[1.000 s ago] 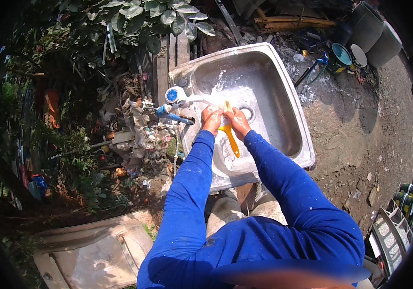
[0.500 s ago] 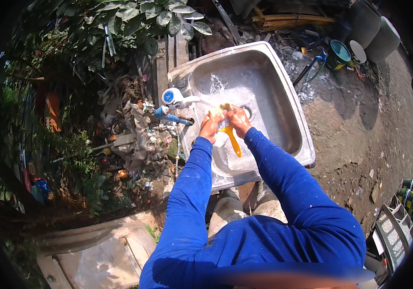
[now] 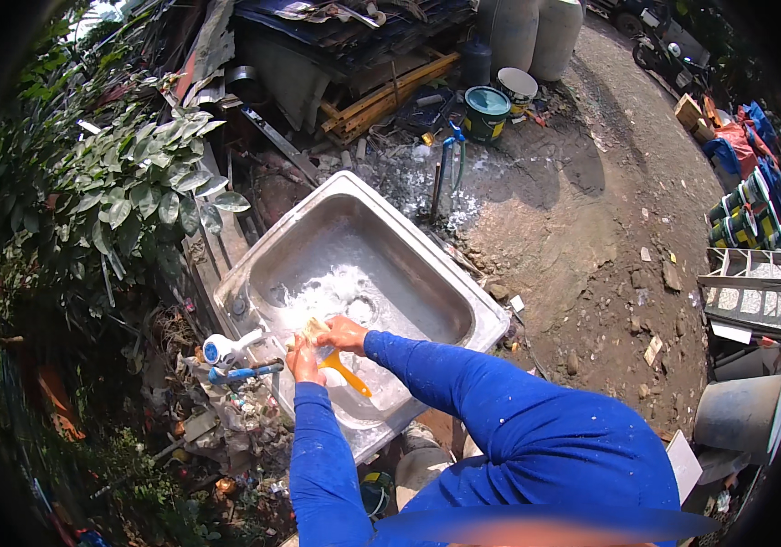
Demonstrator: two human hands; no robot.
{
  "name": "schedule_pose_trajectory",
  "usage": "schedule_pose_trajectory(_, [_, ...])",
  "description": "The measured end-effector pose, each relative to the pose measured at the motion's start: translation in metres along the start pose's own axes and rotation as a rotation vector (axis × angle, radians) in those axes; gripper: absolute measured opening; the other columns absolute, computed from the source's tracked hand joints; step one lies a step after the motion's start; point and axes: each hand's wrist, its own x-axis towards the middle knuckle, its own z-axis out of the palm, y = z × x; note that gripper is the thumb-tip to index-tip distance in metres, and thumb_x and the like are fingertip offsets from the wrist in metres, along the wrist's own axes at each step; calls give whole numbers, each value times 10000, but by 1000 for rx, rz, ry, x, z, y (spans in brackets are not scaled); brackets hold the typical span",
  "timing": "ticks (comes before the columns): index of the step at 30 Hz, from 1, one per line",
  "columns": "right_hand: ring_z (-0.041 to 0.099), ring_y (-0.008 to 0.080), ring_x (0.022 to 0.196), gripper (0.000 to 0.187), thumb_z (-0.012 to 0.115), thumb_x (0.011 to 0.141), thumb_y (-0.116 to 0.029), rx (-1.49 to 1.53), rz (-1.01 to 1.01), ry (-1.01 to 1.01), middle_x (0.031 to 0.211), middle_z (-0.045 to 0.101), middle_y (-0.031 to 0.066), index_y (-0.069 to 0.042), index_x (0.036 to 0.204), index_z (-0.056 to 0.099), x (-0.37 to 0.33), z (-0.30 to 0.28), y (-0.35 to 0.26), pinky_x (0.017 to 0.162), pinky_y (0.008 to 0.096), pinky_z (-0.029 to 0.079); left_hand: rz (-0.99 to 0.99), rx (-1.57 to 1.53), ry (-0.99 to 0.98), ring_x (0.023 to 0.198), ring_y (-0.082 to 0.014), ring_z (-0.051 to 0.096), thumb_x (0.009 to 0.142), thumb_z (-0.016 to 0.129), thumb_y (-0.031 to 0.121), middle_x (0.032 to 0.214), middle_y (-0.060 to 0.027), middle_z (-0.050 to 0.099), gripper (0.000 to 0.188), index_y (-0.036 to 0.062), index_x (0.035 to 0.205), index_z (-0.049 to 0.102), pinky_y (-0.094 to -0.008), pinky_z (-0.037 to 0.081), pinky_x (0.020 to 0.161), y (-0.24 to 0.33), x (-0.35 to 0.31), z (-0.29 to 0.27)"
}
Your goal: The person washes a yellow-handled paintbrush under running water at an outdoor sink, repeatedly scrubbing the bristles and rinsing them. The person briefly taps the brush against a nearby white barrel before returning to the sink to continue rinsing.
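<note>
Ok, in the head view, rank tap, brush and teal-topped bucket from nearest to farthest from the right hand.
1. Brush, at the right hand.
2. Tap, to the hand's left.
3. Teal-topped bucket, beyond the sink, ahead and right.

The left hand [image 3: 303, 360] and right hand [image 3: 346, 335] partly hide the yellow brush [image 3: 348, 375]

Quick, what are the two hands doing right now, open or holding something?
Left hand: closed on the yellow-handled brush, near its bristle end.
Right hand: closed on the same brush, also near the bristles.
</note>
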Motion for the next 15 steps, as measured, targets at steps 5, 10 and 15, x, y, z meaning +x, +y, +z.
schedule_pose_trajectory(5, [690,306,769,294,657,759,-252,-313,-134,103,828,716,213,-10,910,726,19,6,17,706,426,520,-158,-189,-12,1028,-245,662,1054,462,351,1163,-69,675,386,71,1286,592,-406,538,870,-6,-25,12])
schedule_pose_trajectory(10, [682,442,866,290,614,758,-238,-478,-90,304,933,704,260,-55,948,735,23,14,9,826,510,538,-46,-105,-91,1079,-224,641,998,505,150,1186,-52,660,351,90,1342,541,-382,526,890,-10,-33,10])
schedule_pose_trajectory(15, [670,445,944,352,534,897,-296,-245,-163,402,964,692,286,6,950,709,14,11,12,866,502,521,194,117,-173,1071,-220,644,887,574,40,1202,-85,651,418,39,1304,550,-365,541,880,5,-34,28])
